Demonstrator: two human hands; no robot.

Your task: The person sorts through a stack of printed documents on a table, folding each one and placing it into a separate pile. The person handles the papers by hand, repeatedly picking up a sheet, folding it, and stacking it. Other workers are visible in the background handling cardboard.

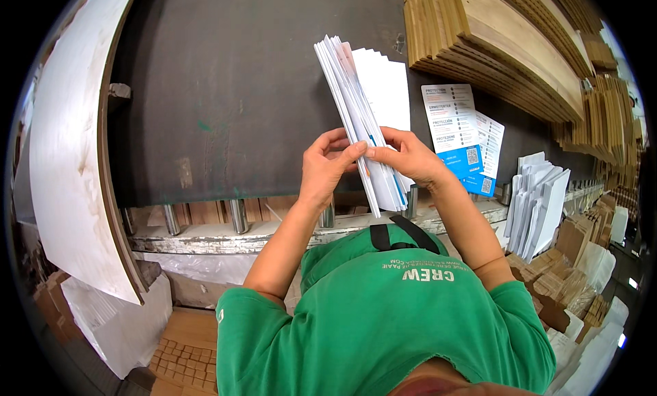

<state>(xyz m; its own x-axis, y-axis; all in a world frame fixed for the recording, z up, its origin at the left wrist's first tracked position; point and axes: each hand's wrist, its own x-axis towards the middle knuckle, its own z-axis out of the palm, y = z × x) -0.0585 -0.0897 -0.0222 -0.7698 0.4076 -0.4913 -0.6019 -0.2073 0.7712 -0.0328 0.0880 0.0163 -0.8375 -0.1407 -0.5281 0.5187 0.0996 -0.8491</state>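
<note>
A bundle of folded paper leaflets stands tilted between my two hands, over the near edge of the dark belt. My left hand grips its left side, thumb across the front edges. From the right, my right hand closes on the same bundle, its thumb close to the left one. Behind the bundle lies a fanned stack of white sheets. To the right of my right hand rest printed white-and-blue cards, one partly over another.
Stacked wooden boards fill the far right. A long white panel stands at left. The dark belt runs ahead, with metal rollers along its near edge. White folded papers stand at right, beside small wooden pieces.
</note>
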